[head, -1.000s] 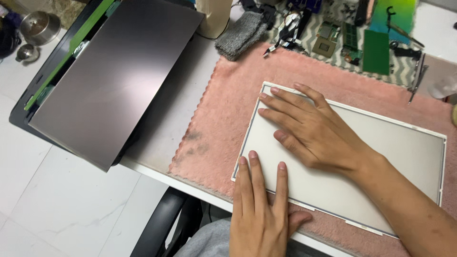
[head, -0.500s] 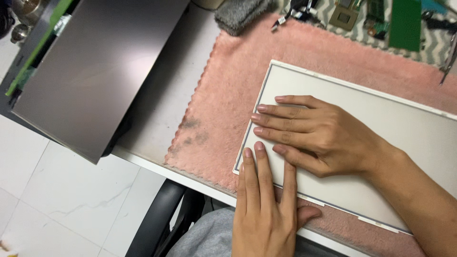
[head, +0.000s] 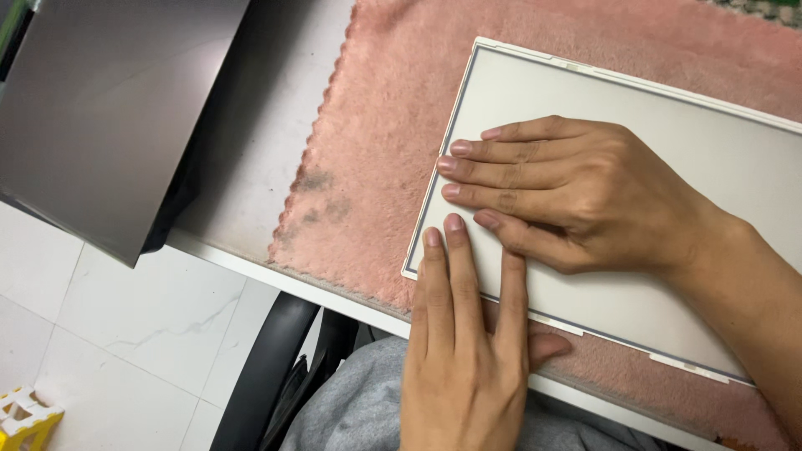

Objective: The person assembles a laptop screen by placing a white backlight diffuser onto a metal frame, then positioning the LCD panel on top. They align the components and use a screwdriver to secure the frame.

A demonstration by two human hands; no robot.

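White table (head: 251, 167), fuzzy pink towel (head: 376, 150) spread across it; on the towel, a flat white rectangular panel (head: 668, 167). Left hand (head: 464, 351) and right hand (head: 568, 188) press flat, fingers extended, at the panel's near-left corner.

Person, head-camera view, own body only.

- Left hand (head: 464, 351): bare, no glove, no ring seen; nails short and unpainted.
- Right hand (head: 576, 192): bare, no ring or glove; nails short and plain.
- Right forearm (head: 752, 292): bare as far as the picture's edge; no sleeve, watch or band in view.
- Left wrist: out of view below the frame.
- Grey soft-fabric garment (head: 359, 409): plain, lightly creased, at the bottom edge of the picture.
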